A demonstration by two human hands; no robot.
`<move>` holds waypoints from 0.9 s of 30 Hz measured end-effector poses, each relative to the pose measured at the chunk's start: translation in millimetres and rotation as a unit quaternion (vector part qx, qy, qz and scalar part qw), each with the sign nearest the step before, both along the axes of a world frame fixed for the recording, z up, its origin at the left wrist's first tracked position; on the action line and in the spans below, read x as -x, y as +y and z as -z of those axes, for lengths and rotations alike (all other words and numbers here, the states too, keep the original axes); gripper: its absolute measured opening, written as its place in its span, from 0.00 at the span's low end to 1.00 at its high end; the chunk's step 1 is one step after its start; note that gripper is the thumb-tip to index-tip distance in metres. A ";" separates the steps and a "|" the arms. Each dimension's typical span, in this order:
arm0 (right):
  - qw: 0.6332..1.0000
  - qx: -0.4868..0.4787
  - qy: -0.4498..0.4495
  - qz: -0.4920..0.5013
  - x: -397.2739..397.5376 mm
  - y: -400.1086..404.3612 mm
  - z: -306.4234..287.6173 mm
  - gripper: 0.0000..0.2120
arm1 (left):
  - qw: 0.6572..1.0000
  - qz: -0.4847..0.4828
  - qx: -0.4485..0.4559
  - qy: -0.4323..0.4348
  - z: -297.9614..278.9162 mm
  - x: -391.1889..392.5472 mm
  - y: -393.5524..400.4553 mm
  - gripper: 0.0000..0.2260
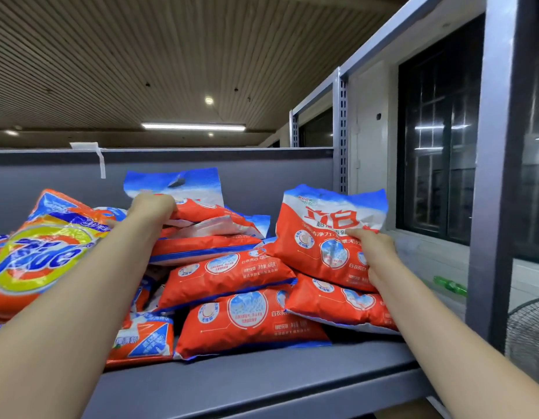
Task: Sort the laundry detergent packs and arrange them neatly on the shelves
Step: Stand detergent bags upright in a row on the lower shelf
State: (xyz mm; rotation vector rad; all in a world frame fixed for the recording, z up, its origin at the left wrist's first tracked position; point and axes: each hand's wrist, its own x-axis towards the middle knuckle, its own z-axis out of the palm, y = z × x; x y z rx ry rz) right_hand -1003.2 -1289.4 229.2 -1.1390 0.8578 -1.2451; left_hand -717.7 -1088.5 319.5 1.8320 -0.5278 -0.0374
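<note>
Several red-and-blue detergent packs [231, 276] lie piled on the grey shelf [262, 376]. My left hand [151, 208] grips the top pack of the pile [183, 189], whose blue end stands up against the back panel. My right hand [375, 252] holds another red pack [319, 237] by its right edge, thumb on its front, tilted upright on the right side of the heap. Orange Tide packs [41, 252] lie stacked at the left, partly behind my left forearm.
A grey back panel [262, 176] closes the shelf behind the pile. Perforated uprights [340, 131] and a thick grey post [492, 176] stand at the right. Beyond them are a dark window [437, 146], green bottles [449, 286] and a fan [528, 337].
</note>
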 end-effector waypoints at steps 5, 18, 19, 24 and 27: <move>0.990 0.095 -0.027 0.101 -9.5 6.6 9.0 0.07 | 0.997 -0.006 0.078 -0.028 0.8 23.3 2.2 0.10; 0.960 0.176 -0.080 0.203 -1.7 33.8 9.8 0.10 | 0.983 0.093 0.132 0.082 -12.4 52.6 -17.5 0.18; 0.959 0.177 -0.078 0.205 -0.1 34.3 10.8 0.10 | 0.984 0.076 0.140 0.076 -10.7 51.5 -20.8 0.18; 0.954 0.204 -0.066 0.210 7.3 40.6 11.7 0.08 | 0.967 -0.039 0.237 0.090 -3.9 60.5 -20.5 0.17; 0.946 0.222 -0.080 0.224 13.8 46.4 9.1 0.08 | 0.960 -0.141 0.239 0.044 3.2 67.7 -12.5 0.18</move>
